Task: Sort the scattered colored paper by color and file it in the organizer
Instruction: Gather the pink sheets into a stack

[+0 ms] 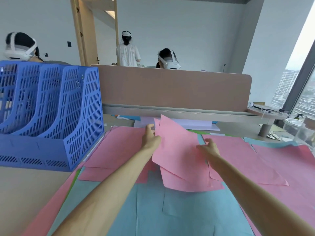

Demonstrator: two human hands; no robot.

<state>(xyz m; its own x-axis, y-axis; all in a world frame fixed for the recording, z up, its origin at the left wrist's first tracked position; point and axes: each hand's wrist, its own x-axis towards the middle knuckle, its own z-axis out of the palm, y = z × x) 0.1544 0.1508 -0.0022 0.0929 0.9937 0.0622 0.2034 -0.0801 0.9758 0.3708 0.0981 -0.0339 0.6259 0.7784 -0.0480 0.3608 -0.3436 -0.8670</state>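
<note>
Both hands are on a loose bundle of pink paper sheets, lifted and tilted above the middle of the beige surface. The left hand grips the bundle's far left edge, thumb on the near face and fingers hidden behind the paper. The right hand holds the right edge, with its thumb laid on top and its fingers curled at the border.

More flat pink sheets lie spread under and around the bundle, to the left and right. Light blue paper sheets cover the near part of the surface beneath the forearms. A sliver of green paper peeks out just beyond the bundle, and a pale lavender stack of paper sits farther back.

The blue perforated plastic organizer, with upright slots, stands at the far left, well apart from the held paper. A pinkish-brown divider panel runs along the far edge. Behind it are people wearing white headsets. A clear glass jar stands at the far right near the window.
</note>
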